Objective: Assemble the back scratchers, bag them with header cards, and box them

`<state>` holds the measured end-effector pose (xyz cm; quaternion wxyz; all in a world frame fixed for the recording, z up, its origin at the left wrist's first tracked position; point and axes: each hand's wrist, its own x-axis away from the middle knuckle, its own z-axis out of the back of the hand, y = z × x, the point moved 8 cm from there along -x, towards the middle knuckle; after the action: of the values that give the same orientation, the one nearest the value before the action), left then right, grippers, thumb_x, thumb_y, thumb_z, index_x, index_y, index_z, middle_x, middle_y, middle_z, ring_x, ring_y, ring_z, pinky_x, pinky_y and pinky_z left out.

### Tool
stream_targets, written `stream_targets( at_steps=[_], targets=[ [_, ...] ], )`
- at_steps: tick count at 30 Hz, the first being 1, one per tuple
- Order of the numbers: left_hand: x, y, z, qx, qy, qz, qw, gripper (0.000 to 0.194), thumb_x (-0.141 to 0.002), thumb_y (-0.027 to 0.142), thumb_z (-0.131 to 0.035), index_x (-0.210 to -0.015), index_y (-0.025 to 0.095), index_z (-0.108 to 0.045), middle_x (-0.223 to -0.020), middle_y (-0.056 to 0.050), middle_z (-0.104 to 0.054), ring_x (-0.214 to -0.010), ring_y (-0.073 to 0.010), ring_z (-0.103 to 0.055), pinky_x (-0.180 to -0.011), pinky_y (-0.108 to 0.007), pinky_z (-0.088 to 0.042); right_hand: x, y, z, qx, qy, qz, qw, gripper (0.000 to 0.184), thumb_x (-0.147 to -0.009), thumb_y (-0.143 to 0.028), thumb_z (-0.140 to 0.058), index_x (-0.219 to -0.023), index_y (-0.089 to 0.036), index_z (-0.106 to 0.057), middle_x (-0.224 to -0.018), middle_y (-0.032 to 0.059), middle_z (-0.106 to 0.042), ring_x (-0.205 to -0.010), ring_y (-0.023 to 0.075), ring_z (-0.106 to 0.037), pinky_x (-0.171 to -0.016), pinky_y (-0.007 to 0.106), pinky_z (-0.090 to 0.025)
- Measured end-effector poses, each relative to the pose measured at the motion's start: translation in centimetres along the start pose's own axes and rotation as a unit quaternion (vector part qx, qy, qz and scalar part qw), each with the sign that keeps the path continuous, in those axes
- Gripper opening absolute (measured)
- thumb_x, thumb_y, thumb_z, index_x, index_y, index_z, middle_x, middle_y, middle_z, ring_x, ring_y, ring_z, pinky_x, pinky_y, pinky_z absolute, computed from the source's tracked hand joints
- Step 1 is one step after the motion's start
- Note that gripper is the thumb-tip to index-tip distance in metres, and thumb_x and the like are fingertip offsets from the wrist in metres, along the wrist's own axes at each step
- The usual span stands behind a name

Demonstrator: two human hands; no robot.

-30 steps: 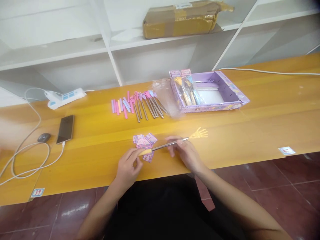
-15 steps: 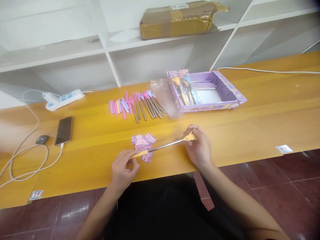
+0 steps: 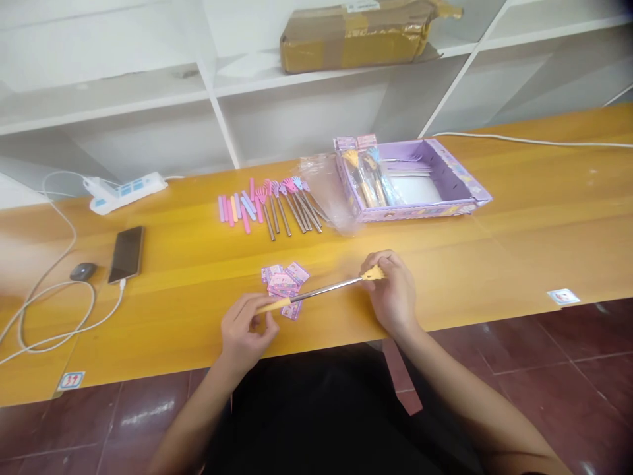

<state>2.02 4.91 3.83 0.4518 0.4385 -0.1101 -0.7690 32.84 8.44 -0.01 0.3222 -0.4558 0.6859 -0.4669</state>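
Yellow-handled telescopic back scratcher with a steel rod sits in both my hands, held just above the front part of the yellow wooden tabletop, roughly level, sloping up slightly to my right. My left hand pinches the yellow handle end between thumb and fingertips, a narrow grip closed on the handle. My right hand closes around the yellow claw-shaped head, with only a bit of the claw showing above my fingers. The rod runs bare between the two hands.

Just behind the rod, near my left hand, a small heap of pink and purple printed paper cards lies on the tabletop; one card pokes out under the rod. Farther back a row of loose pink, purple and blue handle sleeves lies beside a row of steel scratchers with pink and blue claw heads. To their right is crumpled clear plastic wrap, touching a purple cardboard tray box that holds a few more packed scratchers at its left end.

Far left: black smartphone on a white cable, small black mouse, white power strip. Brown taped cardboard parcel lies on the white shelf behind.
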Motion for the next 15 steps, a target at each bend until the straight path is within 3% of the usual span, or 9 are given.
stream_targets(
  at_steps=[15],
  targets=[
    [0.04,-0.17,-0.14,0.006,-0.019,0.002,1.000,0.031,-0.088,0.007,-0.062,-0.112,0.022,-0.074,-0.097,-0.002,-0.075,-0.058,-0.0088,-0.052,-0.056,-0.024,-0.049,0.53,-0.37,-0.24,0.051,-0.031,0.054,0.997,0.025,-0.105,-0.033,-0.060,-0.082,-0.022,-0.063,-0.079,0.0001,-0.057,-0.058,0.0111,-0.050,-0.052,0.024,-0.039]
  ],
)
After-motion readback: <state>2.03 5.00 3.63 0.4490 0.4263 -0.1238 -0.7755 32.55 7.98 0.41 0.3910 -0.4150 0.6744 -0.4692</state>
